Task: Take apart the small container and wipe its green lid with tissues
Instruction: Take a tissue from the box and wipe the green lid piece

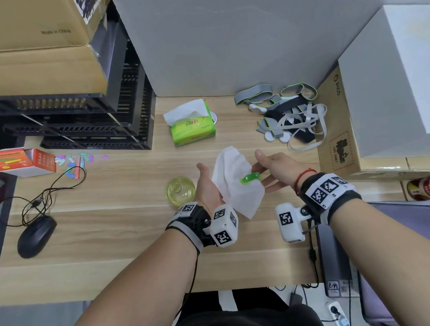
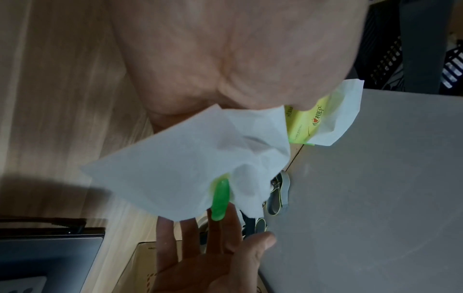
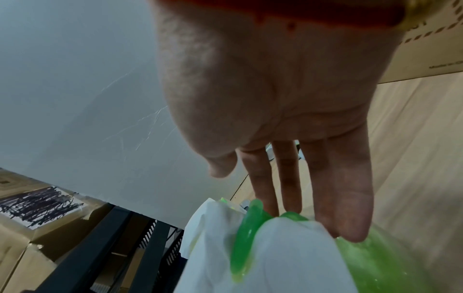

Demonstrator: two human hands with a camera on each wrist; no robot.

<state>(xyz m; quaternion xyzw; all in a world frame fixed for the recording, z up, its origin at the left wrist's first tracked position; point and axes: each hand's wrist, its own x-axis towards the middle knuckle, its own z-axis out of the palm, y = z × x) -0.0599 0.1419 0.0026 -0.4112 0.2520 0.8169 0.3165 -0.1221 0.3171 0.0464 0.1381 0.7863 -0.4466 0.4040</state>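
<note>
A white tissue lies spread over the palm of my left hand, whose thumb points straight up beside it; the tissue hides its fingers. My right hand reaches in from the right with straight fingers and the thumb held apart. Its fingertips press the small green lid against the tissue. In the left wrist view the lid stands edge-on between the tissue and the right fingers. The right wrist view shows the tissue folded over the lid. The clear yellow container base sits on the table left of my left hand.
A green tissue pack stands behind the hands. Grey straps lie at the back right beside a cardboard box. A black mouse with its cable, an orange box and black crates are at the left.
</note>
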